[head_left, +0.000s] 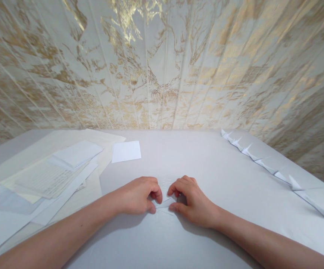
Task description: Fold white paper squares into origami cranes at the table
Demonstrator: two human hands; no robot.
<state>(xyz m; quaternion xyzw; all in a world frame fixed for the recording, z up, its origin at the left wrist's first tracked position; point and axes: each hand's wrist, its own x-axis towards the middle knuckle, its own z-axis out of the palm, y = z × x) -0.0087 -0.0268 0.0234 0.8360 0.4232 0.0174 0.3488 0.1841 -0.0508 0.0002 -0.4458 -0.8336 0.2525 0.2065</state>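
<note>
Between my two hands, at the middle of the white table, lies a small piece of folded white paper (163, 204). Its creases show faintly, but the hands hide both its ends. My left hand (141, 196) has its fingers curled, with thumb and forefinger at the paper's left end. From the other side my right hand (193, 201) grips the right end, its thumb in front and its bent fingers behind. Both wrists rest low, close to the tabletop.
White square sheets (126, 151) lie beyond my left hand. Loose papers (44, 183), some with printed lines, overlap on the left. Several pointed folded paper figures (246, 150) stand in a row along the right edge. A gold-patterned curtain (162, 74) hangs behind the table (178, 149).
</note>
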